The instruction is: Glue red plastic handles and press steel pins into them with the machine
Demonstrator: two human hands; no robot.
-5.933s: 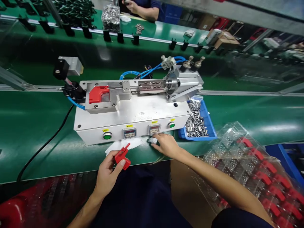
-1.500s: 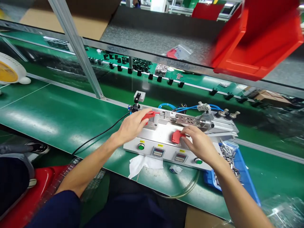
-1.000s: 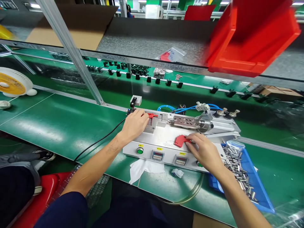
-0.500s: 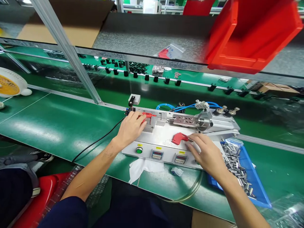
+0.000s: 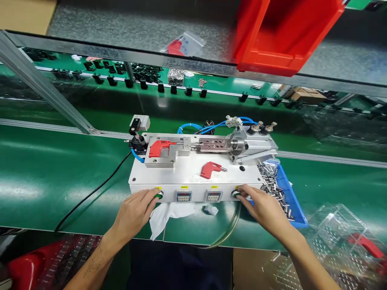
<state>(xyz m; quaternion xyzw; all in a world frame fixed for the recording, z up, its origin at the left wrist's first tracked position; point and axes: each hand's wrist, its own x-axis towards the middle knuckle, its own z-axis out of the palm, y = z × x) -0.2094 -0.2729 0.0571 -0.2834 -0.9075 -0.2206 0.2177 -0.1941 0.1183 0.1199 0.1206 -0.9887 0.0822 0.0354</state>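
Note:
A white bench-top press fixture [image 5: 178, 173] stands on the green table in front of me. My left hand [image 5: 133, 213] is at its front left, thumb and fingers around a green push button [image 5: 158, 196]. At the front right, my right hand [image 5: 267, 209] touches another green push button [image 5: 236, 194] in the same way. Neither hand holds a loose thing. One red pistol-shaped plastic part [image 5: 156, 149] sits in the metal nest, its tip toward the rod of the cylinder [image 5: 256, 146]. A second red part [image 5: 208, 169], with metal pins protruding, lies on the fixture's top plate.
Right of the fixture is a blue bin [image 5: 293, 203] of metal pins. Clear plastic trays [image 5: 338, 241] lie further right. A white cloth [image 5: 163, 215] and a small crumpled item [image 5: 211, 210] lie in front. Above, a shelf carries a red bin [image 5: 272, 62].
My left hand has left the nest and come down to the left button. The right hand has released the second red part onto the plate and moved to the right button. The view has shifted.

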